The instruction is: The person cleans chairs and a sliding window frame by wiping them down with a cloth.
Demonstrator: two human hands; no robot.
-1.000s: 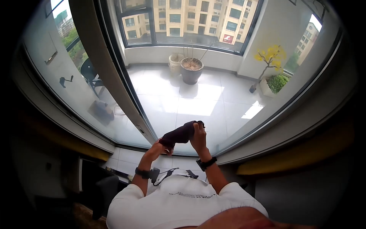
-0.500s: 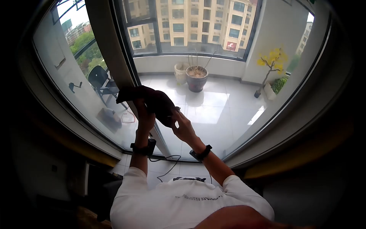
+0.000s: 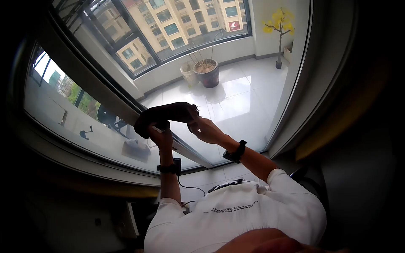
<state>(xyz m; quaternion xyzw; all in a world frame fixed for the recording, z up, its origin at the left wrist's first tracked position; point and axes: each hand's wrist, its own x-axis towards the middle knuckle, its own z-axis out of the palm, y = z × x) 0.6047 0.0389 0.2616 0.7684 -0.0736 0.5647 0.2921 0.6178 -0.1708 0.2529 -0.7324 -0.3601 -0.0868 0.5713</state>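
Observation:
A dark, soft-looking cloth [image 3: 168,113] is held up in front of me, almost in silhouette against the bright glass. Its left end bends down over my left hand [image 3: 161,137], whose fingers are closed on it from below and partly hidden. At the cloth's right end, my right hand [image 3: 209,131] pinches the edge between thumb and fingers. What exactly the cloth is cannot be made out. Black bands with small boxes sit on both wrists, and a thin cable hangs from the left wristband [image 3: 171,168].
Just beyond my hands stands a glass door with a thick frame [image 3: 114,90]. Behind it, a tiled balcony holds a dark plant pot [image 3: 206,75], a pale bucket [image 3: 188,74] and a yellow-flowered tree [image 3: 280,29]. A black chair [image 3: 110,117] shows through the left pane.
My view has tilted and turned. The cloth has swung from slanting down rightward to nearly level, its left end now drooping. Both hands keep hold of it.

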